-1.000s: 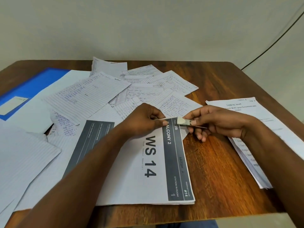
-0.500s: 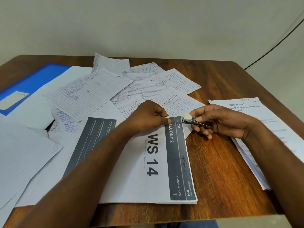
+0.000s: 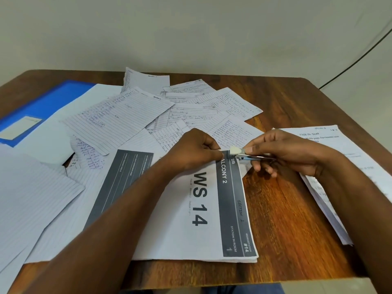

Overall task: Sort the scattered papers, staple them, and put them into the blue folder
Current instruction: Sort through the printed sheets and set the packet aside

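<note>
While my right hand (image 3: pixel 297 152) pinches the small stapler (image 3: pixel 244 154) at the top corner of the printed stack (image 3: pixel 191 219), my left hand (image 3: pixel 191 152) grips that same corner, fingers curled on the sheets. I see the stack lying at the table's (image 3: pixel 286 219) near edge, the handwritten papers (image 3: pixel 127 117) scattered toward the far edge, and the blue folder (image 3: pixel 42 107) at the far left corner, partly covered by sheets.

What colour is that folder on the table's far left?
The folder is bright blue with a pale label, seen in the head view.
</note>
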The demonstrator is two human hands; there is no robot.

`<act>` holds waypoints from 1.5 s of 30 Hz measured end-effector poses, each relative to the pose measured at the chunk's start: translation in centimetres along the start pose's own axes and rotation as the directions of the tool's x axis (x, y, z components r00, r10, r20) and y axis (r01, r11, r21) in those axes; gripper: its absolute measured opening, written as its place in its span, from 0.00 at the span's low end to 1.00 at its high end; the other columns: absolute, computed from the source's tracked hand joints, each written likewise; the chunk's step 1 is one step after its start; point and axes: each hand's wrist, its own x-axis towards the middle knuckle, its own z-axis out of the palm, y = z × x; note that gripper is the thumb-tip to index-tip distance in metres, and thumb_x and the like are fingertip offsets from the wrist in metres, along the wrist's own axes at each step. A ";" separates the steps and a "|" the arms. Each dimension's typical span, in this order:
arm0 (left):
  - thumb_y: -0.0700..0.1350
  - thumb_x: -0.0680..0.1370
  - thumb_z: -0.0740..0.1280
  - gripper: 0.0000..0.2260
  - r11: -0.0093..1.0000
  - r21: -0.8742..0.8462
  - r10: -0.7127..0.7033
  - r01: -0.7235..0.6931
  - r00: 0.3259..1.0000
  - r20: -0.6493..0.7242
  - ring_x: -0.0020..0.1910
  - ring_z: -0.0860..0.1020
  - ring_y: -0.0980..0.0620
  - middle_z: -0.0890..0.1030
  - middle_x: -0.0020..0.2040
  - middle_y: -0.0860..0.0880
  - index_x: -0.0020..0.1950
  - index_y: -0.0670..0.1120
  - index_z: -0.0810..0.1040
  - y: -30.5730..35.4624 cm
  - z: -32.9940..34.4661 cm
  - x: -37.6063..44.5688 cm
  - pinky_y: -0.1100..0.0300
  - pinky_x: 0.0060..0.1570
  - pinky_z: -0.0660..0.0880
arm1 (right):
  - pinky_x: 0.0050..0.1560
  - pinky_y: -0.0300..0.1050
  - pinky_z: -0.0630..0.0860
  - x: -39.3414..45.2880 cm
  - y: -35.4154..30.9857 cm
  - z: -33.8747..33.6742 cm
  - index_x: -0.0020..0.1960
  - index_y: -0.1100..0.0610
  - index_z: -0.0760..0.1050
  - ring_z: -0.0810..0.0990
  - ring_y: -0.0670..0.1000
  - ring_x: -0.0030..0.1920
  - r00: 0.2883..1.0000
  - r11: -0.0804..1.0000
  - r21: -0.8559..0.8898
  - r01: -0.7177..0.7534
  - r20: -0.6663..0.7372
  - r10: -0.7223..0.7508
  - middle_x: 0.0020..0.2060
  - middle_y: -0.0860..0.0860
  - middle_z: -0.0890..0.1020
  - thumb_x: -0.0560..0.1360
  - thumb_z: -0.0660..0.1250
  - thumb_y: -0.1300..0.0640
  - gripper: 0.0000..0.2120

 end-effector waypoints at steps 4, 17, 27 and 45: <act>0.45 0.75 0.78 0.06 0.999 0.033 -0.001 0.001 1.000 0.003 0.31 0.77 0.64 0.83 0.31 0.58 0.39 0.47 0.87 0.2 0.1 0.0 0.63 0.37 0.72 | 0.28 0.41 0.72 -0.1 -0.8 -0.5 0.49 0.67 0.83 0.73 0.52 0.28 0.994 0.999 -0.041 -0.016 -0.107 0.011 0.38 0.64 0.81 0.81 0.70 0.53 0.15; 0.48 0.76 0.78 0.07 0.999 0.042 0.009 -0.009 1.000 0.003 0.28 0.73 0.63 0.81 0.29 0.59 0.39 0.48 0.87 0.1 0.2 0.1 0.68 0.32 0.67 | 0.26 0.41 0.72 1.0 -0.8 1.0 0.46 0.66 0.84 0.75 0.52 0.28 0.991 0.995 -0.020 -0.100 -0.087 0.098 0.38 0.64 0.83 0.80 0.70 0.56 0.13; 0.46 0.76 0.78 0.05 0.998 0.063 -0.005 0.004 1.000 0.017 0.31 0.77 0.65 0.84 0.33 0.57 0.40 0.48 0.88 0.3 0.3 0.3 0.72 0.31 0.68 | 0.26 0.40 0.78 0.9 1.3 0.1 0.57 0.67 0.81 0.80 0.50 0.32 0.996 0.978 0.192 -0.076 -0.030 0.084 0.50 0.66 0.85 0.81 0.67 0.59 0.12; 0.45 0.77 0.76 0.05 0.993 0.120 -0.009 0.005 1.000 0.029 0.29 0.75 0.67 0.78 0.27 0.63 0.43 0.45 0.88 0.4 0.5 0.6 0.75 0.27 0.65 | 0.24 0.37 0.75 1.4 1.9 0.2 0.58 0.67 0.82 0.79 0.48 0.31 0.991 0.982 0.166 -0.093 -0.076 0.107 0.47 0.62 0.86 0.80 0.68 0.61 0.11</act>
